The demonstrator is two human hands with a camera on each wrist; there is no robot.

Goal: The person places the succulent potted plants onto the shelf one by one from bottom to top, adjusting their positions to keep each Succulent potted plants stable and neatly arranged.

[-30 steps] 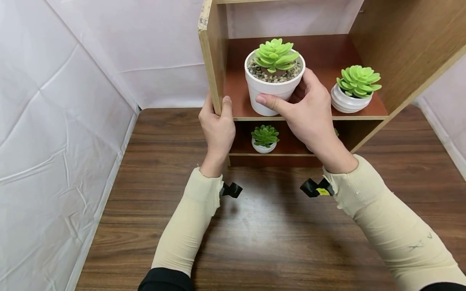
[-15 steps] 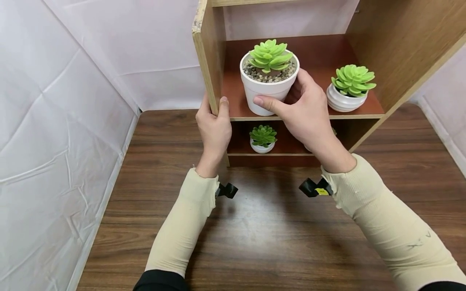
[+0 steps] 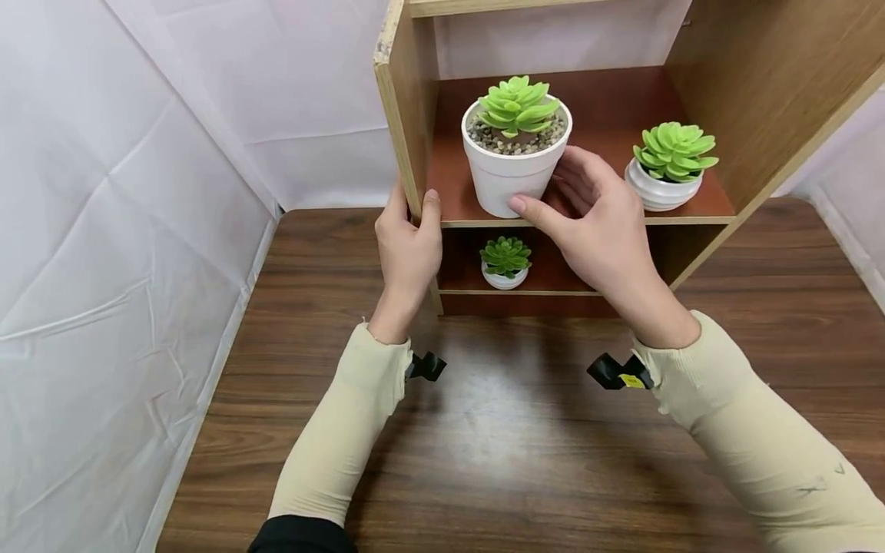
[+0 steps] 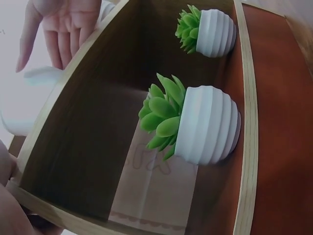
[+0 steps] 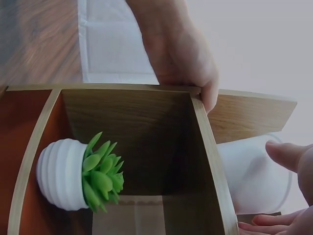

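Note:
A large white pot with a bright green succulent and pebbles stands upright near the front left of the shelf's upper board. My right hand is at its lower right side, fingers loosely spread and the thumb tip overlapping the pot's edge. In the left wrist view, that hand shows straight fingers beside the pot. My left hand grips the front edge of the left side panel, thumb inside. Its far fingers are hidden behind the wood in the head view.
On the same board, a small ribbed white pot with a succulent stands at the right. The compartment below holds two more small potted succulents. A wooden shelf unit stands on a brown wood-grain table with white sheeting at the left.
My right hand has loosened from the large pot and drawn slightly down and right, its thumb sliding from the pot's front to its edge. The left hand keeps its grip on the panel.

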